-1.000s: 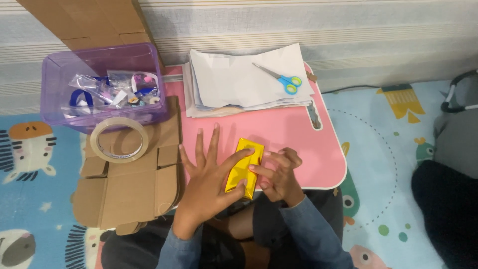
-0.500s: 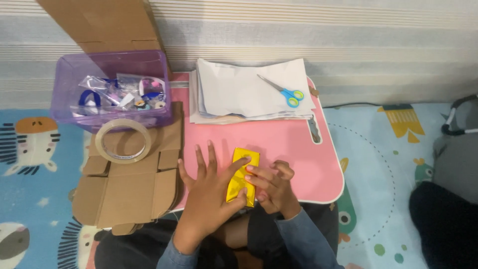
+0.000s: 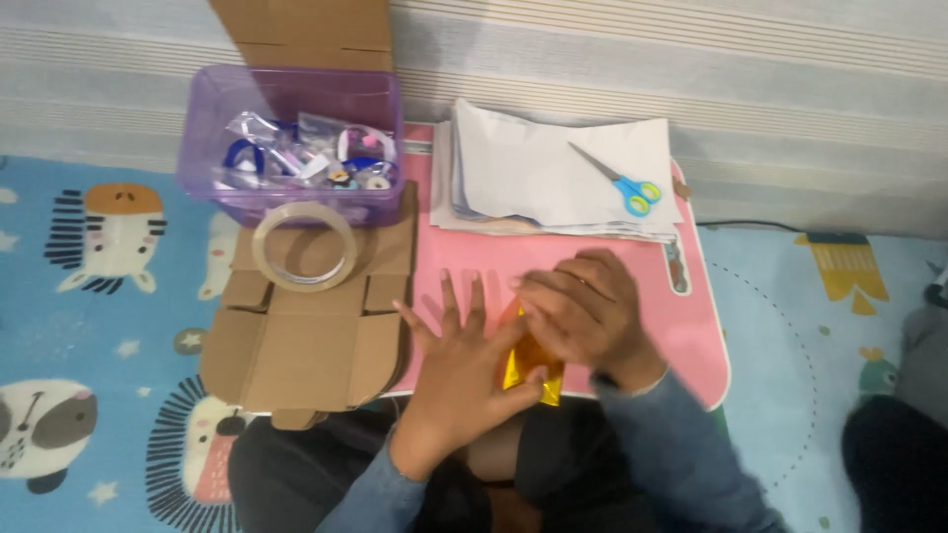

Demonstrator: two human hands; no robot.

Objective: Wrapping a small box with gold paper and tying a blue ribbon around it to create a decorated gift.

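A shiny yellow-gold packet [image 3: 530, 378] lies on the pink lap table [image 3: 696, 326], near its front edge. My left hand [image 3: 456, 365] rests flat beside and partly under it, fingers spread, pressing on the table. My right hand [image 3: 585, 314] curls over the top of the packet, fingers bent, covering most of it. Only the packet's lower end shows.
A stack of white paper [image 3: 523, 178] with blue-handled scissors [image 3: 614, 180] lies at the table's back. A flat cardboard box [image 3: 306, 331] with a tape roll [image 3: 303, 247] on it lies to the left, behind it a purple bin [image 3: 291, 148] of small items. A patterned blue mat [image 3: 89, 326] covers the floor.
My right hand has moved up and over the yellow packet, covering it. The left hand stays flat beside it. The camera view shifted slightly.
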